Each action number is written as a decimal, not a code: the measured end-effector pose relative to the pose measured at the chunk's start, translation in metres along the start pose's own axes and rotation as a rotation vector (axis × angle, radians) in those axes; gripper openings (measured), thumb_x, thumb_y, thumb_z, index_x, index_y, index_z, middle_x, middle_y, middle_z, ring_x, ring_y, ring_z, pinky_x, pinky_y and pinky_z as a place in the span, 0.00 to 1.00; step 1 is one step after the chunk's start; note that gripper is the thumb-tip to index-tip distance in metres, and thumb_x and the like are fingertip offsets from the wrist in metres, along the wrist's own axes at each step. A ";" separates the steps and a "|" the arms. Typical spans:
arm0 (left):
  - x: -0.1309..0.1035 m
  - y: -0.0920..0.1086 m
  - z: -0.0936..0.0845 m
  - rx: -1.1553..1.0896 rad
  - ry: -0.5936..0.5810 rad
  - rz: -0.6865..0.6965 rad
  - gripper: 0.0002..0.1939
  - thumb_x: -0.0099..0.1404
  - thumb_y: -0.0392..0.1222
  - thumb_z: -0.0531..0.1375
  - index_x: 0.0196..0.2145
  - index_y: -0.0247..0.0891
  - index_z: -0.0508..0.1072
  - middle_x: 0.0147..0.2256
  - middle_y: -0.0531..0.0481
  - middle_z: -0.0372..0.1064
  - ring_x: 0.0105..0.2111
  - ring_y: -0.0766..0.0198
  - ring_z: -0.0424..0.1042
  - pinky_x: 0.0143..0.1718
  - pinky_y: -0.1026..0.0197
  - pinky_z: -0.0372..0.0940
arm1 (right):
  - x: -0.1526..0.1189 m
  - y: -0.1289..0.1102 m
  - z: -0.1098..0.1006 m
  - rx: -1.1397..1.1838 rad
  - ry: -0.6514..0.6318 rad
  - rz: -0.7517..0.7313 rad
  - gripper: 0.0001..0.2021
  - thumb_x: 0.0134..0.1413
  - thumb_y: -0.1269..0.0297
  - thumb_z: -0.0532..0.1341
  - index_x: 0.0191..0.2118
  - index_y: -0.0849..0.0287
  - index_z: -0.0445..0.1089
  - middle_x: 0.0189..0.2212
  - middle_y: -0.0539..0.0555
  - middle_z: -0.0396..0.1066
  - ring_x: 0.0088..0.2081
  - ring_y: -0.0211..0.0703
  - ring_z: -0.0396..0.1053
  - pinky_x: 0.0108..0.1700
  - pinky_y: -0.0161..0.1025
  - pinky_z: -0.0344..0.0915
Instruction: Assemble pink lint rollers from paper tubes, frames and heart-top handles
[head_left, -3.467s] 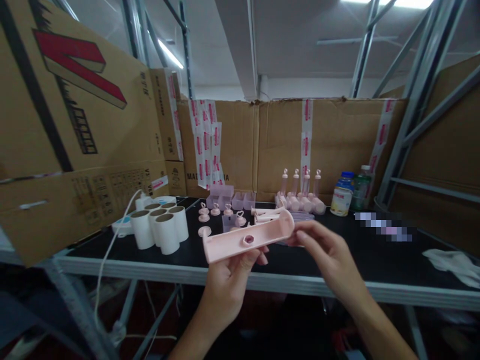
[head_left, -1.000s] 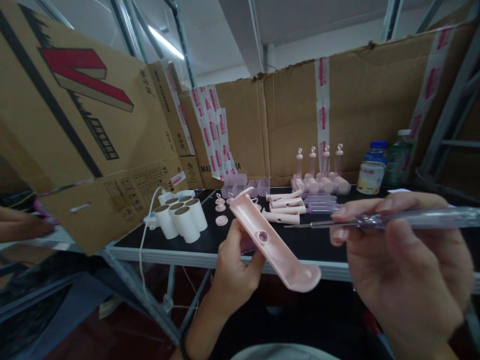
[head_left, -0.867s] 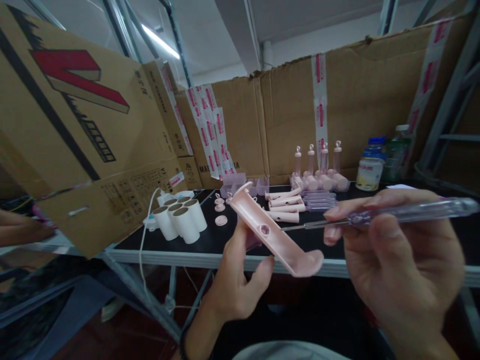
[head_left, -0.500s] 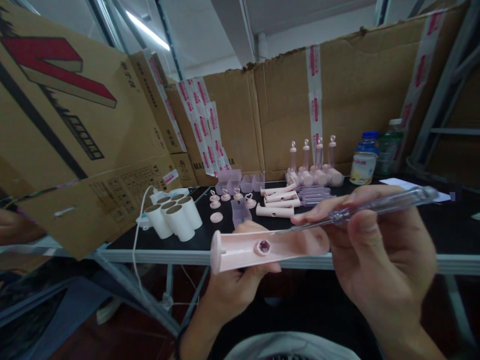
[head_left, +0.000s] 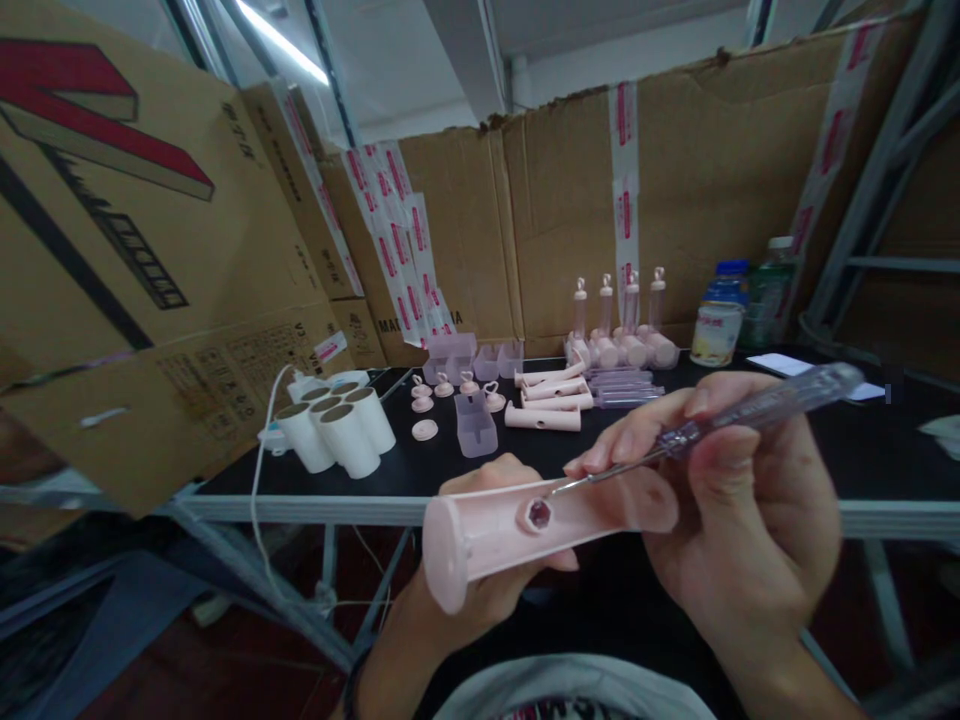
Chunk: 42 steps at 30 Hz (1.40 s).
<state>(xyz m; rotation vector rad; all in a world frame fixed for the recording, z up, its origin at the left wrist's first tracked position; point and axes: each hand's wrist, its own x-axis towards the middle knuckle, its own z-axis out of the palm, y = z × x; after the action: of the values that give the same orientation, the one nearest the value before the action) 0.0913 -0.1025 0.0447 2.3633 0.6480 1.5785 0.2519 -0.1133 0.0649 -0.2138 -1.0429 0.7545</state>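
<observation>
My left hand (head_left: 480, 590) grips a long pink plastic half-tube part (head_left: 487, 530) from below, held level in front of the table edge. A hexagonal hole (head_left: 538, 514) sits in its middle. My right hand (head_left: 735, 520) pinches a screwdriver with a clear handle (head_left: 750, 410). Its metal tip points down-left and touches the part just right of the hole.
On the black table (head_left: 862, 450) stand several white paper rolls (head_left: 337, 435), small pink caps (head_left: 424, 430), a clear box (head_left: 475, 424), pink tubes (head_left: 544, 415), upright pink assemblies (head_left: 622, 330) and two bottles (head_left: 720, 315). Cardboard boxes (head_left: 135, 250) wall the left and back. A white cable (head_left: 259, 470) hangs off the table's left end.
The pink part turned from tilted to level and came nearer to me. The screwdriver swung down, and its tip now meets the part by the hole.
</observation>
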 end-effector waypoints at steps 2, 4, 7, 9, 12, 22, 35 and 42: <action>0.001 0.001 0.001 0.006 -0.010 -0.023 0.23 0.72 0.56 0.58 0.24 0.40 0.72 0.24 0.51 0.67 0.27 0.63 0.70 0.30 0.60 0.64 | 0.000 0.001 0.000 0.011 -0.002 0.004 0.06 0.69 0.59 0.59 0.41 0.53 0.64 0.28 0.48 0.72 0.30 0.45 0.77 0.36 0.47 0.78; 0.002 0.002 0.002 0.013 -0.010 -0.063 0.24 0.70 0.60 0.58 0.24 0.40 0.72 0.23 0.50 0.68 0.26 0.62 0.70 0.29 0.59 0.64 | 0.000 0.001 -0.001 0.017 -0.012 0.011 0.05 0.69 0.59 0.59 0.41 0.52 0.63 0.28 0.48 0.72 0.31 0.44 0.77 0.37 0.47 0.78; 0.000 0.002 0.004 0.001 -0.003 -0.105 0.23 0.67 0.62 0.61 0.26 0.40 0.72 0.23 0.51 0.69 0.25 0.62 0.69 0.29 0.59 0.64 | -0.001 0.002 -0.002 0.054 -0.029 0.027 0.04 0.70 0.61 0.57 0.42 0.52 0.63 0.29 0.48 0.72 0.31 0.44 0.77 0.37 0.47 0.78; 0.000 0.001 0.005 -0.027 0.006 -0.098 0.20 0.67 0.60 0.63 0.29 0.40 0.73 0.24 0.52 0.69 0.25 0.63 0.69 0.28 0.60 0.63 | -0.001 0.003 -0.002 0.079 -0.028 0.038 0.03 0.71 0.62 0.56 0.42 0.52 0.63 0.30 0.49 0.72 0.31 0.44 0.76 0.37 0.46 0.78; 0.000 0.001 0.004 -0.041 0.018 -0.088 0.18 0.66 0.59 0.64 0.31 0.41 0.73 0.26 0.52 0.72 0.25 0.64 0.70 0.28 0.61 0.64 | -0.001 0.004 -0.001 0.105 -0.023 0.061 0.03 0.71 0.63 0.55 0.42 0.52 0.63 0.30 0.49 0.71 0.32 0.44 0.76 0.37 0.46 0.78; 0.003 0.001 0.001 0.043 -0.086 -0.103 0.28 0.70 0.61 0.57 0.19 0.41 0.71 0.23 0.50 0.68 0.26 0.64 0.68 0.31 0.60 0.62 | -0.003 0.008 0.002 0.076 0.029 0.069 0.03 0.70 0.59 0.55 0.42 0.49 0.63 0.29 0.47 0.69 0.29 0.43 0.73 0.33 0.43 0.76; 0.004 0.000 -0.001 0.090 -0.161 -0.204 0.34 0.68 0.69 0.54 0.17 0.42 0.74 0.20 0.50 0.64 0.21 0.63 0.63 0.24 0.59 0.57 | -0.002 0.008 0.002 0.111 0.040 0.108 0.04 0.71 0.59 0.54 0.42 0.49 0.64 0.28 0.47 0.68 0.28 0.41 0.73 0.33 0.41 0.76; 0.006 0.001 -0.001 0.103 -0.162 -0.161 0.36 0.69 0.68 0.52 0.14 0.40 0.68 0.18 0.51 0.61 0.20 0.66 0.62 0.22 0.61 0.55 | -0.002 0.010 0.003 0.067 0.060 0.122 0.04 0.70 0.58 0.54 0.43 0.48 0.63 0.28 0.48 0.68 0.28 0.44 0.72 0.32 0.43 0.76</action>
<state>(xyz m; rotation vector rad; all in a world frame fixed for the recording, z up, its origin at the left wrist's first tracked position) 0.0921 -0.1006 0.0502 2.4117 0.8771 1.3011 0.2440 -0.1084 0.0603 -0.2434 -0.9522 0.8867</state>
